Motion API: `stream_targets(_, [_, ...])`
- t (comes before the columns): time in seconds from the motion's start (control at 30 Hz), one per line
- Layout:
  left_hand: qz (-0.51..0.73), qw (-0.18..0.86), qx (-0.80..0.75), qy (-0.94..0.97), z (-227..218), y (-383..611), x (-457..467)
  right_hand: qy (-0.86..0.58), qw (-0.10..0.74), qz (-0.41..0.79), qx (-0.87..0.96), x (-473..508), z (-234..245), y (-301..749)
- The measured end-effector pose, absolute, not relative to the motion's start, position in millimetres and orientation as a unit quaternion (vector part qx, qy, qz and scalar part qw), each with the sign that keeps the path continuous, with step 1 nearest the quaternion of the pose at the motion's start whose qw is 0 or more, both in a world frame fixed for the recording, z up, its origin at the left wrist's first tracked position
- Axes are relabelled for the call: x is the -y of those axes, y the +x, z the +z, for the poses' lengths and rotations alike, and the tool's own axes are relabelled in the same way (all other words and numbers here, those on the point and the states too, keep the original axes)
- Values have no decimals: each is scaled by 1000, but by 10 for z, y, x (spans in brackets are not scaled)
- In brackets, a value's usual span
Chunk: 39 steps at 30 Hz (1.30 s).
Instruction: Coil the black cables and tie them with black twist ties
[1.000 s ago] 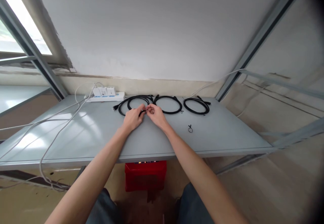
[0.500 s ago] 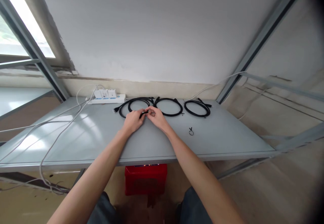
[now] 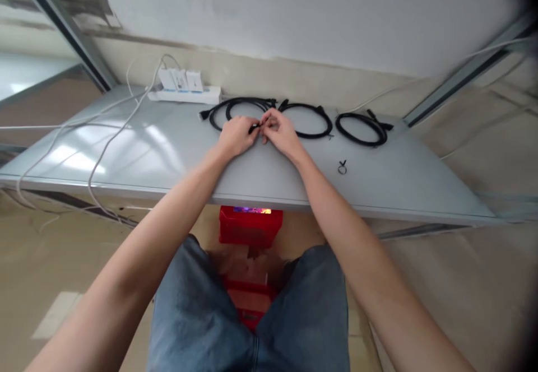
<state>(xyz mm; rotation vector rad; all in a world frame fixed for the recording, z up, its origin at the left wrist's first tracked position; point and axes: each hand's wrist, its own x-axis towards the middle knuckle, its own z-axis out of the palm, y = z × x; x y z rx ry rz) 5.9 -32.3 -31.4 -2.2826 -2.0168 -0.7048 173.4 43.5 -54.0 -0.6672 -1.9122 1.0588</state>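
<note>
At the back of the grey table, my left hand (image 3: 239,135) is closed on a short visible stretch of black cable (image 3: 254,128). It appears to belong to the leftmost coiled black cable (image 3: 215,121), whose near side is partly hidden behind that hand. My right hand (image 3: 281,130) meets it there, thumb and fingers pinched together; what lies between them is too small to make out. Just right of my hands lies a second coiled black cable (image 3: 313,135), with a third coil (image 3: 360,143) farther right. In front of that one is a small black tie (image 3: 342,168) bent into a loop.
A white power strip (image 3: 185,96) with plugged-in white adapters stands at the back left. White cords (image 3: 110,150) run from there across the table (image 3: 269,184) and over its front edge. Metal posts rise at both sides. Under the table is a red plastic stool (image 3: 251,229).
The view has tipped downward, so the table sits higher and more of my legs shows. Both hands stay together at the cable, with only slight finger movement.
</note>
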Motion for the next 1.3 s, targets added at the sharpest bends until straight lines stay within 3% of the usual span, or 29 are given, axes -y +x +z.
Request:
stream_targets(0.3, [-218,-18,644,-733,-284,65,324,-225,434,393,779,-456,-587,1742])
stream_targets(1.3, [-248,-11,614,-749,-266,61,383,-320,453,438,708,-341,-474,1735])
